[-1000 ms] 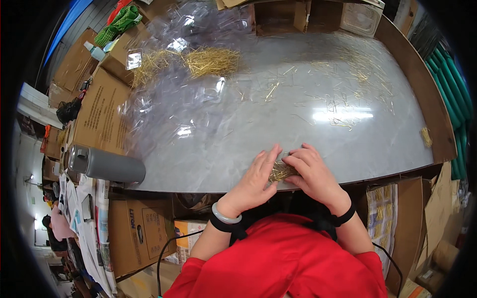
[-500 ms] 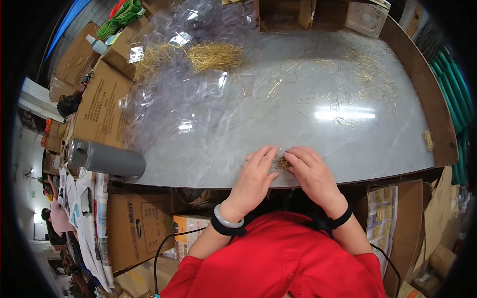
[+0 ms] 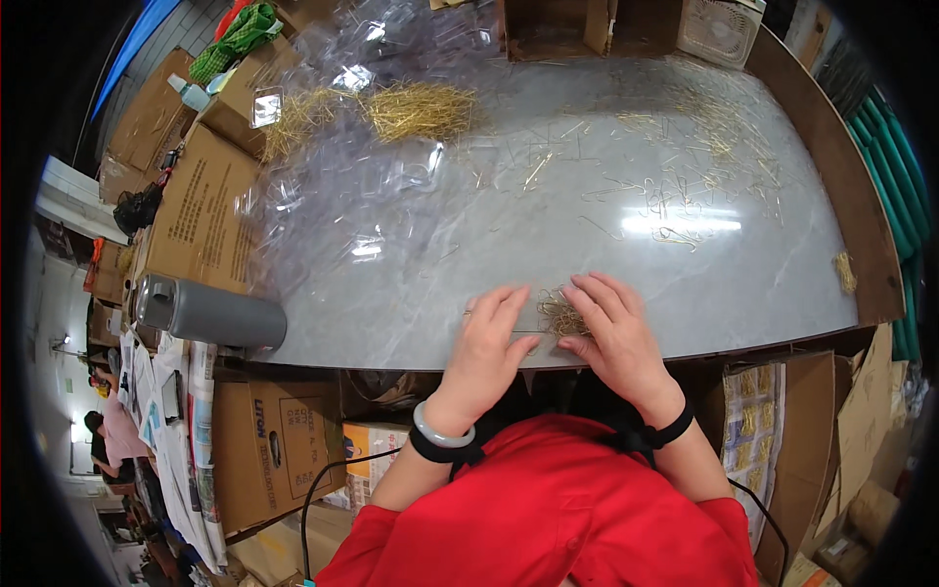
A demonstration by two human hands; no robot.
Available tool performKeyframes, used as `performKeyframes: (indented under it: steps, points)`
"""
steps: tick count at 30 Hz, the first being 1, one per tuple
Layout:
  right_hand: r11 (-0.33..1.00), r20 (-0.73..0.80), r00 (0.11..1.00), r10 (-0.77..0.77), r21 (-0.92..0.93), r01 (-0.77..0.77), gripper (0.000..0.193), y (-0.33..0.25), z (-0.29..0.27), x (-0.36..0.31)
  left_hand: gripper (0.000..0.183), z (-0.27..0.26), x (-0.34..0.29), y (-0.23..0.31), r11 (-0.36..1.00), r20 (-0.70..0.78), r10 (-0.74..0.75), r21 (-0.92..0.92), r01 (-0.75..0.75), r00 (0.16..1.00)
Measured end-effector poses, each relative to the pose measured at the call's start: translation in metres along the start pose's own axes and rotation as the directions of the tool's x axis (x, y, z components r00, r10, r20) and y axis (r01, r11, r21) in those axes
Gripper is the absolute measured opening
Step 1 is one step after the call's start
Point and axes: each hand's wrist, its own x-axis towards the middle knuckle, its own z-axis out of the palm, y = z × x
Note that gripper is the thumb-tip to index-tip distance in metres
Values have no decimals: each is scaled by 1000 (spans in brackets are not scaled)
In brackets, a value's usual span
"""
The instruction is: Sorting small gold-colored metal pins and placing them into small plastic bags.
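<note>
A small tangled bunch of gold wire hooks (image 3: pixel 558 313) lies at the near edge of the grey table, between my two hands. My left hand (image 3: pixel 487 338) is open to the left of the bunch, a short gap away, its fingers stretched forward and thumb apart. On the other side, my right hand (image 3: pixel 616 331) has its fingers spread and slightly bent over the bunch's right edge. Its fingers seem to touch the wires without closing round them. Farther up the table lie loose gold hooks (image 3: pixel 675 223) and a thick heap of gold wire pieces (image 3: pixel 421 111).
Clear plastic packets (image 3: pixel 367 201) cover the table's left part. A grey bottle (image 3: pixel 210 311) lies at the left edge, beside a cardboard box (image 3: pixel 201 210). A cardboard wall (image 3: pixel 831 166) borders the right side, with a small gold bundle (image 3: pixel 844 272) near it. A white fan (image 3: pixel 719 32) stands far right.
My hands have moved apart: the left one shifted left off the wire bunch, and the right one slid slightly right and forward. More of the bunch now shows between them.
</note>
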Motion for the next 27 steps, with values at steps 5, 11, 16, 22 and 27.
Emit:
performKeyframes:
  steps: [5, 11, 16, 22, 27]
  points:
    - [1000, 43, 999, -6, -25, 7, 54, 3, 0, 1, 29, -9, -7, -1, 995, 117, -92, 48, 87, 989]
    - [995, 71, 993, -96, 45, 93, 45, 8, -3, 1, 17, 12, 3, -7, 999, 51, -43, -14, 43, 998]
    - [997, 74, 995, -60, 50, 57, 46, 8, 0, 0, 18, 24, 4, 7, 931, 66, -135, -332, 149, 989]
    - [995, 58, 998, -32, 95, 26, 51, 5, -3, 1, 33, 8, -7, 1, 992, -25, -91, -96, 88, 996]
    - [993, 70, 997, -20, 114, 12, 57, 6, -1, 0, 34, 21, -2, 4, 996, 35, -45, -80, 48, 998]
